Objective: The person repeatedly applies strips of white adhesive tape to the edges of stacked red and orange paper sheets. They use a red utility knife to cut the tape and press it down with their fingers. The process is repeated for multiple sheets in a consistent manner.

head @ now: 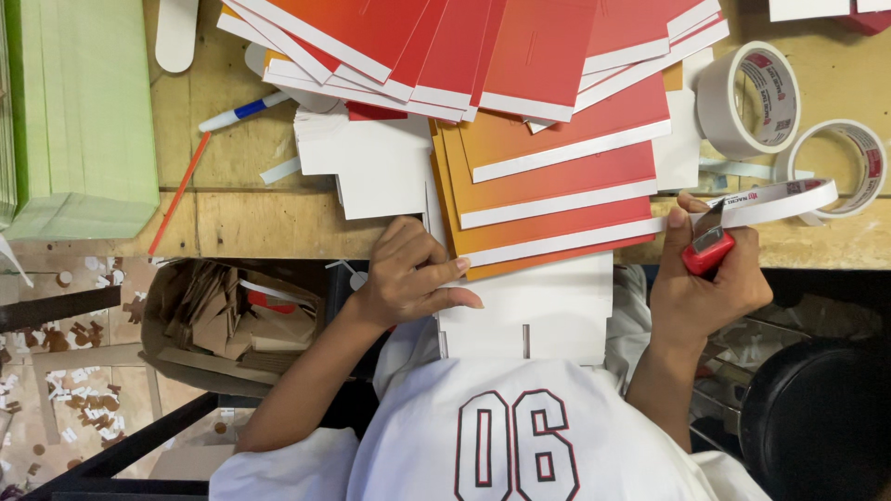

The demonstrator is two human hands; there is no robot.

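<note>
At the near edge of the surface [278, 227], head view: the right hand [710, 283] is clamping a red cutter [707, 249] against a tape strip [775, 202] running rightward. The left hand [408, 274], fingers loosely curled, is pressing the orange card stack [548, 199], its long axis lying left-right.

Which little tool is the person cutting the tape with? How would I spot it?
Start at the wooden table's front edge, on the side with the white tape rolls. There the right hand holds a small cutter. It is the only red tool, with a metal blade touching the tape strip.
</note>
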